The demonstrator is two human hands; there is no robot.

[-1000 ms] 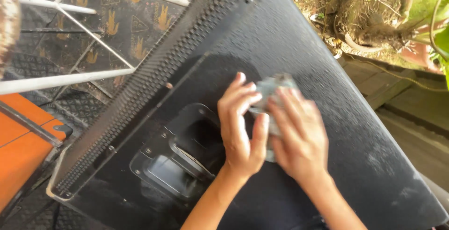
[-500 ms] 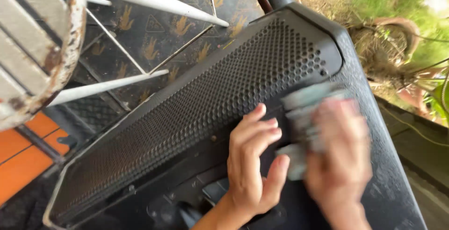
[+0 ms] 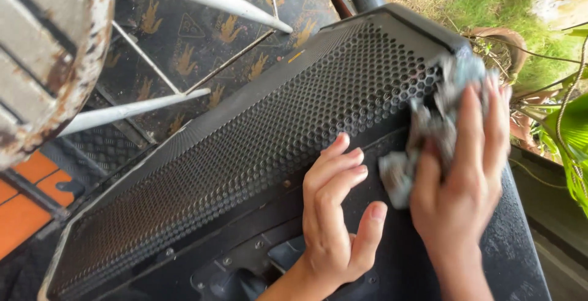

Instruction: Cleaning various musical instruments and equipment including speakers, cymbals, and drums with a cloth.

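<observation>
Right hand: my right hand (image 3: 465,184) pressed a crumpled grey cloth (image 3: 432,123) against the speaker cabinet (image 3: 429,264), fingers spread flat over it.
Left hand: my left hand (image 3: 334,215) lay open, fingertips touching the perforated metal grille (image 3: 245,148).
Cloth: it sat at the grille's upper right corner.
Nearby: a white metal chair (image 3: 55,50) stood to the left.
</observation>
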